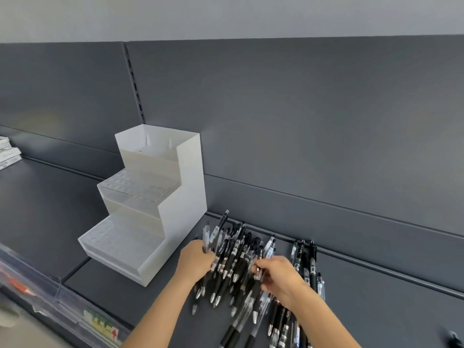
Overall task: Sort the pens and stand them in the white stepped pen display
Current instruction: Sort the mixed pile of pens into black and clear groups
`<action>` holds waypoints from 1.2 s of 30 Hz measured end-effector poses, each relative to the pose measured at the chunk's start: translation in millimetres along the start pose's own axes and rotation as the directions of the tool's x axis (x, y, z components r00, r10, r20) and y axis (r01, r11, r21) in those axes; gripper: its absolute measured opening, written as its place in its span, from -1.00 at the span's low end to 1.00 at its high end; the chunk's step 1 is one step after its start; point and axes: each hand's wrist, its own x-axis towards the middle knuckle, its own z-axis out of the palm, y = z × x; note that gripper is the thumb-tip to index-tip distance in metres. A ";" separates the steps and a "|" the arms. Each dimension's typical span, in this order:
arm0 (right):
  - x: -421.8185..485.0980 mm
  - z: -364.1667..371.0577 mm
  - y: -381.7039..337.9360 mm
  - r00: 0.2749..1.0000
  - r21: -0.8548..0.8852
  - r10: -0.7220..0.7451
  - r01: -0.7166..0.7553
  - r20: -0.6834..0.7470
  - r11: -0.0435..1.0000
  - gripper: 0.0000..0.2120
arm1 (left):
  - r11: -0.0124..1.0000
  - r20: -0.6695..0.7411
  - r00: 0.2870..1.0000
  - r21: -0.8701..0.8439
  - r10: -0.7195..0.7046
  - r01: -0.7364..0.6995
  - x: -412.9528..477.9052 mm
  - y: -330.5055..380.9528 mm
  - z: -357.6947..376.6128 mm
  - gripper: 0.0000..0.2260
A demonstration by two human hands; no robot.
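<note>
The left grip (197, 259) - a bare hand - is curled in at the left edge of a heap of pens (236, 249), its fingers closed round a few of them, and a couple of clear barrels stand up out of the fist. The right grip (280, 277) is bent in on the right side of the same heap, thumb and fingertips clamped on pens near the middle. Just how many each hand holds cannot be told.

The pens lie loose on a dark grey shelf (376, 310), mostly black-bodied with silver tips, some clear. They are crossed over one another and fan toward the near edge. A small group of pens (311, 262) lies just right of the heap, roughly parallel, with their clips pointing at the back panel (301, 121).

The white stepped pen display (185, 197) stands upright on the shelf just left of the heap, with its back to the panel. It has three steps - the lower two are topped with clear plates full of holes, and the highest is an open box. The heap's far-left pens lie near the foot of its right wall.

A slotted upright (135, 84) runs up the panel behind the display. Stacked boxes (7, 154) sit at the far left. A clear price rail (50, 297) with a label (100, 325) runs along the shelf's front edge.
</note>
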 end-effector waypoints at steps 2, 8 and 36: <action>-6.1 -10.3 -0.2 0.999 0.087 -0.010 0.006 0.052 0.996 -0.86 | 0.979 0.038 0.999 -0.201 -0.031 0.038 -8.4 5.1 -5.4 -0.80; -31.2 -25.5 0.8 0.991 0.204 -0.080 0.057 0.109 0.977 -0.88 | 0.815 0.319 0.948 -0.546 -0.012 0.194 -45.6 35.1 -6.0 -0.86; -179.6 -172.9 53.7 0.960 0.541 -0.042 0.192 -0.277 0.819 -0.90 | 0.791 0.529 0.793 -0.604 0.302 0.101 -166.0 127.3 130.0 -0.90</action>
